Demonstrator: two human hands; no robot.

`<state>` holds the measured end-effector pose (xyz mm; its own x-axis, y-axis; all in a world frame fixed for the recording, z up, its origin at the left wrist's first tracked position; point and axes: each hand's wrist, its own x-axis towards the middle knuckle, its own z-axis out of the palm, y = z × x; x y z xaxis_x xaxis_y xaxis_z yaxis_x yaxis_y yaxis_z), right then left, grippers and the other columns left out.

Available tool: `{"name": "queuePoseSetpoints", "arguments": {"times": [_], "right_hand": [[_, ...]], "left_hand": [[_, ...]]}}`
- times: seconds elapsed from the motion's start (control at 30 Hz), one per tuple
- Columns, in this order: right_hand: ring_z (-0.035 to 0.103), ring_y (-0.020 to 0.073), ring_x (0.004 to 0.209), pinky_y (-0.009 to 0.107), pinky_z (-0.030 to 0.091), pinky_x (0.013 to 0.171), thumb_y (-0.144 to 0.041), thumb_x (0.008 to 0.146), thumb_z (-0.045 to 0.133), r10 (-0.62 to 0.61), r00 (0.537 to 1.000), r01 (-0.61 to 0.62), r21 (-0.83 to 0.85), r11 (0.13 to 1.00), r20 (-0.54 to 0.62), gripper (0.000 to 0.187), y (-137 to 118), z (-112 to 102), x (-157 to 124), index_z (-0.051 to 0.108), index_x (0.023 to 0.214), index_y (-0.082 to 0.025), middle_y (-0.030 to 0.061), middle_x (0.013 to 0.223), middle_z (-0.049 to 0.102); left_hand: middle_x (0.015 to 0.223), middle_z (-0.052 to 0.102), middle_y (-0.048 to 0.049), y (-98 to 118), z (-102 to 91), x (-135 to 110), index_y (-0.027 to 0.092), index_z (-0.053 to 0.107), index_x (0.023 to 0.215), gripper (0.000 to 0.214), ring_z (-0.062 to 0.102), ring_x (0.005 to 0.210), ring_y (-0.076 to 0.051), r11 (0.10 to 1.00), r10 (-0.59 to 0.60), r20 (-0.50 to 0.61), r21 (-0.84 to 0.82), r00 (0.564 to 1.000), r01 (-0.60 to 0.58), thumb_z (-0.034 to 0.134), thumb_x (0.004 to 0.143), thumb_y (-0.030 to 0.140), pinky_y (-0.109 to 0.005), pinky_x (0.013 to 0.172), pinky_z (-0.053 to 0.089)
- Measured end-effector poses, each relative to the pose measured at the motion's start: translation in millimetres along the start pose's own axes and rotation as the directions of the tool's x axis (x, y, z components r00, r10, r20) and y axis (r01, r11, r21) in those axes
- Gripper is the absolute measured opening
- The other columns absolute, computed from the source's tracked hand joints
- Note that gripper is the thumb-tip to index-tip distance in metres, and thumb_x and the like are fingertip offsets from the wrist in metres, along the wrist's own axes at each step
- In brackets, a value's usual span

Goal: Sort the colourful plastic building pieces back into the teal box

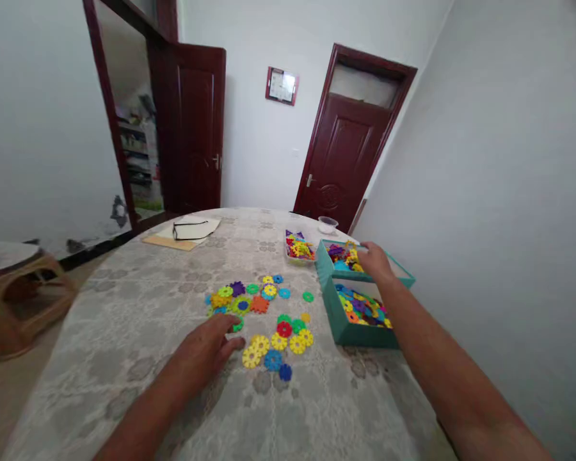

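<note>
Several flat plastic gear-shaped pieces (269, 317) in yellow, blue, green, red, orange and purple lie scattered on the table (125, 333). My left hand (206, 349) lies palm down on the cloth at the near left edge of the pieces, fingers stretched towards a green one. My right hand (374, 259) reaches into the far teal box (324, 259), which holds more coloured pieces; its fingers are bent down among them and what they hold is hidden. A second teal box (352, 333) full of pieces stands just nearer.
A small clear tray of pieces (298, 248) and a little white cup (327, 224) stand behind the boxes. Papers with a black cord (189, 232) lie at the far left of the table. A wooden stool (19, 301) stands left. Two dark red doors (345, 160) lie beyond.
</note>
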<state>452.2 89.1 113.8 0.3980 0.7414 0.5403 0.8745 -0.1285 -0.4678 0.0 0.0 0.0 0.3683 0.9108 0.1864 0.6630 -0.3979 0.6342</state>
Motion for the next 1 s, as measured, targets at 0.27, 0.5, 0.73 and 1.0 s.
{"name": "queuePoseSetpoints", "arguments": {"times": [0.27, 0.5, 0.73, 1.0], "right_hand": [[0.069, 0.0236, 0.099, 0.038, 0.052, 0.097, -0.03, 0.094, 0.052, -0.354, 0.928, 0.324, 0.223, 0.919, 0.111, 0.031, -47, 11, -80, 0.075, 0.112, -0.019, 0.0096, 0.111, 0.076], [0.071, 0.0231, 0.112, 0.037, 0.052, 0.104, -0.019, 0.096, 0.057, -0.59, 0.602, 0.478, 0.349, 0.806, 0.538, 0.035, -106, 80, -160, 0.069, 0.13, -0.019, 0.0126, 0.133, 0.072], [0.055, 0.0256, 0.141, 0.037, 0.042, 0.116, -0.017, 0.097, 0.055, -0.566, 0.469, 0.607, 0.218, 0.764, 0.678, 0.054, -132, 128, -167, 0.052, 0.151, -0.016, 0.0163, 0.158, 0.054], [0.068, 0.0267, 0.113, 0.034, 0.048, 0.098, -0.025, 0.092, 0.061, -0.55, 0.386, 0.658, 0.197, 0.727, 0.741, 0.038, -131, 111, -166, 0.068, 0.129, -0.018, 0.016, 0.129, 0.069]], "left_hand": [[0.121, 0.072, -0.0137, -7, -5.8, 0, 0.017, 0.07, 0.12, 0.031, 0.07, 0.109, -0.028, 0.974, -0.087, -0.109, 0.2, 0.99, 0.107, 0.052, 0.097, 0.028, -0.038, 0.098, 0.05], [0.125, 0.069, -0.0137, -3, -8.9, -4, 0.016, 0.068, 0.126, 0.03, 0.068, 0.112, -0.028, 0.934, -0.164, -0.12, 0.301, 0.979, 0.193, 0.053, 0.1, 0.022, -0.037, 0.098, 0.05], [0.131, 0.066, -0.0141, 0, -17.6, -7, 0.018, 0.066, 0.132, 0.038, 0.065, 0.121, -0.027, 0.897, -0.263, -0.122, 0.333, 0.957, 0.289, 0.049, 0.099, 0.013, -0.037, 0.105, 0.048], [0.128, 0.069, -0.017, -5, -11.0, -9, 0.017, 0.069, 0.129, 0.037, 0.062, 0.117, -0.033, 0.882, -0.205, -0.032, 0.427, 0.978, 0.199, 0.054, 0.096, 0.017, -0.043, 0.103, 0.047]]}}
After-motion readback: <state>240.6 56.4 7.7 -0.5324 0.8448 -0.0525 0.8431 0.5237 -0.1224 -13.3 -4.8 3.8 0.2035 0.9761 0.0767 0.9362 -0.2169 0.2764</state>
